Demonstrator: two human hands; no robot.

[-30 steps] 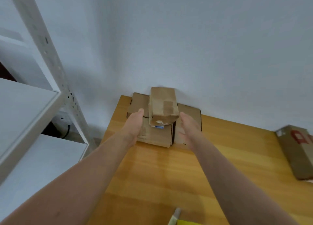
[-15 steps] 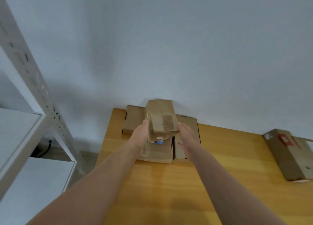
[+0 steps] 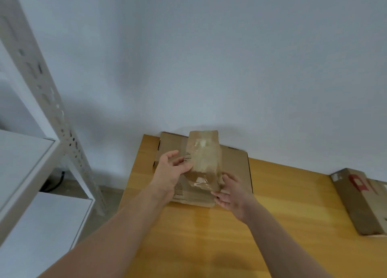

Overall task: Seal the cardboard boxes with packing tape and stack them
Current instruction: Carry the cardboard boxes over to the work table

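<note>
A narrow taped cardboard box (image 3: 204, 160) lies on top of two flat cardboard boxes (image 3: 235, 164) side by side at the table's far left corner, against the wall. My left hand (image 3: 172, 171) grips the narrow box's left side with curled fingers. At the box's near right corner, my right hand (image 3: 231, 192) holds it with the fingers bent around the edge. Glossy tape shows on the narrow box's top and near end.
A wooden table (image 3: 209, 236) stretches toward me. Another cardboard box with red print (image 3: 364, 200) lies at the right edge. A white metal shelf rack (image 3: 41, 143) stands left of the table. The plain wall is directly behind the stack.
Both hands closed in from beside the stack and took hold of the narrow top box. The box has turned slightly. My head tilted up, so the stack sits lower in view.
</note>
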